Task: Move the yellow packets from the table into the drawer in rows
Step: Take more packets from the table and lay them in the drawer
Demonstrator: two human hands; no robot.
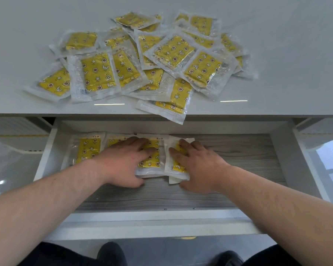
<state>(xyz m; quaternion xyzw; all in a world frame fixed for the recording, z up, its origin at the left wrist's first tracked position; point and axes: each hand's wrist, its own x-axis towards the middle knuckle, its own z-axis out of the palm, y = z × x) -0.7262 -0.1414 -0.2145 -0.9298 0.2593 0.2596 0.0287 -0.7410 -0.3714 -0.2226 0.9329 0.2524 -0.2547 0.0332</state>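
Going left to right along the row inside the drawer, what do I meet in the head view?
First the leftmost packet → left hand → packet between the hands → right hand → bare drawer floor.

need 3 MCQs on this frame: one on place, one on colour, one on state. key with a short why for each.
1. Where in the drawer does the row of packets lie?
A) along the front edge
B) along the back wall, starting from the left
C) in the right half

2. What colour is the drawer floor?
A) grey wood grain
B) yellow
C) black

3. What are the hands doing?
A) holding a packet in the air
B) hanging outside the drawer
C) both resting on packets in the drawer

Key:
1 B: the packets line the back wall, with floor showing to their right.
2 A: grey grain shows around the packets.
3 C: the left hand and right hand lie fingers-down on the row's right end. Neither is at the pile on the table.
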